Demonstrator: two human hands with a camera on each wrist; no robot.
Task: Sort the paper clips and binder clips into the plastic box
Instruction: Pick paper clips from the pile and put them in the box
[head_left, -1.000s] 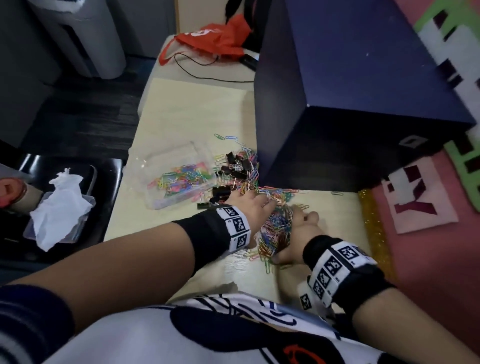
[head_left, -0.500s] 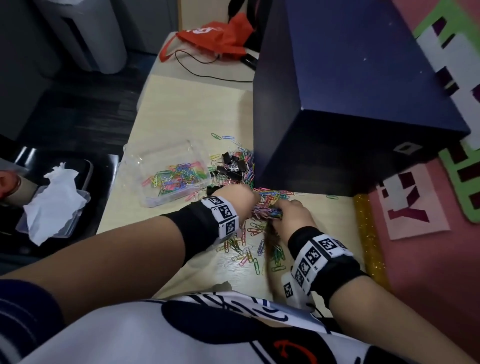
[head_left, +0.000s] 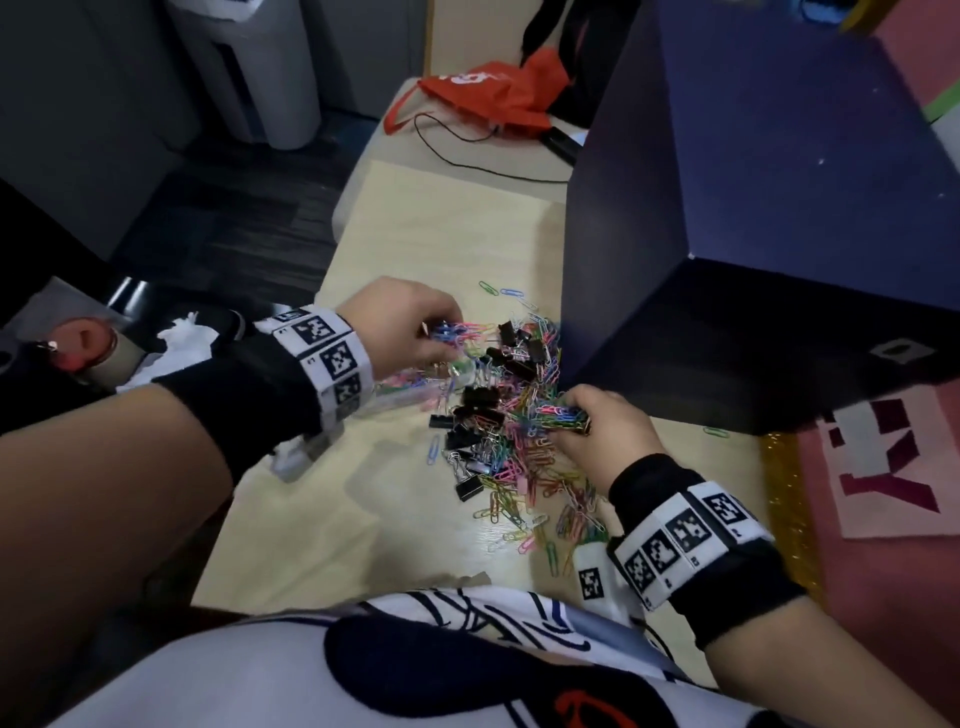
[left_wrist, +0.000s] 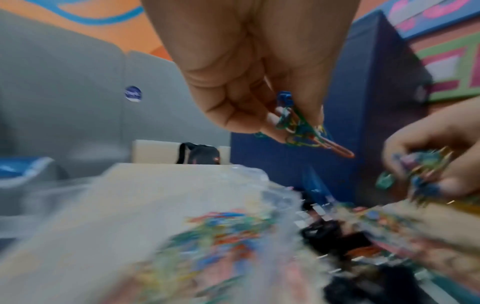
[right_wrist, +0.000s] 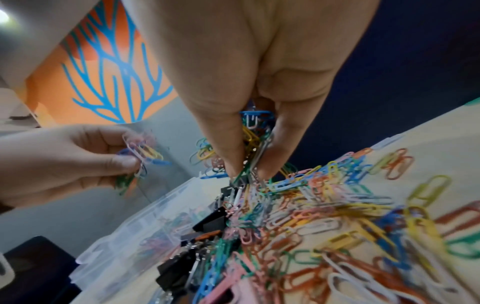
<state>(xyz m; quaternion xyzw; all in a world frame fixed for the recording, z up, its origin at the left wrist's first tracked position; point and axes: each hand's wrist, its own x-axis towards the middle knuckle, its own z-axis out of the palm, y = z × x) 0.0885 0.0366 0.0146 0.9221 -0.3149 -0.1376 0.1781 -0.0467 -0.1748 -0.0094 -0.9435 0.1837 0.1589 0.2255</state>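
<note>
A heap of coloured paper clips (head_left: 524, 457) mixed with black binder clips (head_left: 478, 400) lies on the pale table (head_left: 447, 228). My left hand (head_left: 441, 338) pinches a bunch of paper clips (left_wrist: 298, 127) above the clear plastic box (head_left: 405, 397), which my wrist mostly hides. The box (right_wrist: 130, 236) holds coloured clips. My right hand (head_left: 571, 415) pinches another bunch of paper clips (right_wrist: 253, 144) just over the heap, beside the binder clips (right_wrist: 213, 220). In the right wrist view the left hand (right_wrist: 135, 162) shows at left with its clips.
A big dark blue box (head_left: 753, 208) stands right against the heap's far right side. An orange bag (head_left: 493, 88) and a black cable (head_left: 467, 156) lie at the table's far end. A black tray with white tissue (head_left: 182, 338) sits left of the table.
Both hands were cupped together round clips near the table's front. The left hand has since carried a bunch left and over the box; the right hand has moved up to the heap by the blue box.
</note>
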